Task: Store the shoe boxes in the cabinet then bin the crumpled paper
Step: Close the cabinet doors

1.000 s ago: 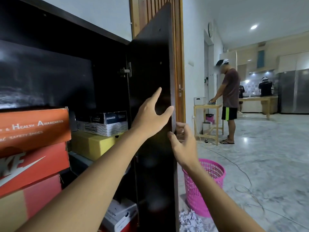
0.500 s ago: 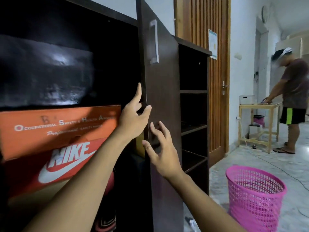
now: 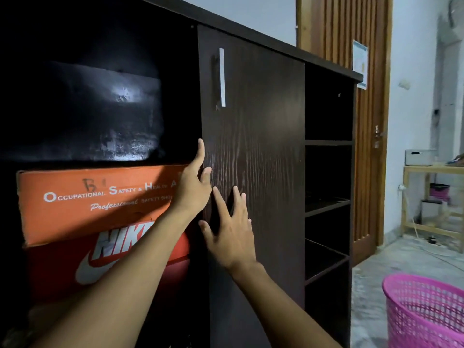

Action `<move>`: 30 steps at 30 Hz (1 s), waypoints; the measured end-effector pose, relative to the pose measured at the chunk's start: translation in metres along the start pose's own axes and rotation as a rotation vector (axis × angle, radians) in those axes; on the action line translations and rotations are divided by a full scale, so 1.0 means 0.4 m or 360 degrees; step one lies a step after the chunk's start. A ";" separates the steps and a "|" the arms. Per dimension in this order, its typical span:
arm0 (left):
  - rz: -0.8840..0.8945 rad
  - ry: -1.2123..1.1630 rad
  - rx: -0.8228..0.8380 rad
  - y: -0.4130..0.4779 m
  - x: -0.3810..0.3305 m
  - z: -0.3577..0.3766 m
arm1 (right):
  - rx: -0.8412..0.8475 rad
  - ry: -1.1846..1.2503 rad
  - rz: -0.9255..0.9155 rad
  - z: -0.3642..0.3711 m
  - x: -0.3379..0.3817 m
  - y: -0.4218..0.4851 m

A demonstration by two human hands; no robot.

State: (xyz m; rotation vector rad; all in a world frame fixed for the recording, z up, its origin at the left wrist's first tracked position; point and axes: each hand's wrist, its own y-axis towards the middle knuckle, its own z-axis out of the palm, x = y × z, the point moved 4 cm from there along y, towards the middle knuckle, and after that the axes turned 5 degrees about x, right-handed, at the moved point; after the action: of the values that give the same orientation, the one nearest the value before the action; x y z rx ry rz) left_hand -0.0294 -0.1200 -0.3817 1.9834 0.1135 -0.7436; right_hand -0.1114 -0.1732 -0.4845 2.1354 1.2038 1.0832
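In the head view, the dark cabinet fills the left and middle. Its cabinet door stands across the middle section, with a pale handle near its upper left. The left hand is at the door's left edge: the index finger lies straight up along the edge and the thumb on the door's face, fingers loose and wrapped round nothing. The right hand lies flat on the door just right of it, its fingers straight and spread, holding nothing. In the open left compartment an orange shoe box sits on a red shoe box, both inside the cabinet. On the near right floor is a pink basket. Far right, a wooden bench carries a white box.
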 end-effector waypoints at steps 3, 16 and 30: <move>0.0036 0.0000 -0.0025 0.008 0.021 -0.003 | 0.0015 -0.0066 0.0004 0.023 -0.003 0.013; -0.0071 0.0117 0.0098 0.015 0.028 0.001 | 0.0123 -0.0029 -0.0060 0.022 -0.032 0.012; -0.0501 0.0505 0.0130 -0.299 -0.012 -0.051 | 0.0605 0.0357 -0.0116 -0.122 -0.103 -0.125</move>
State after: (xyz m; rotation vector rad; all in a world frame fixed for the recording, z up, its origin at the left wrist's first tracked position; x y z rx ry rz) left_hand -0.0689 -0.0401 -0.4643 2.1770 0.6038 -0.6308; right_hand -0.1886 -0.1823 -0.5077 2.2637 1.6948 1.1606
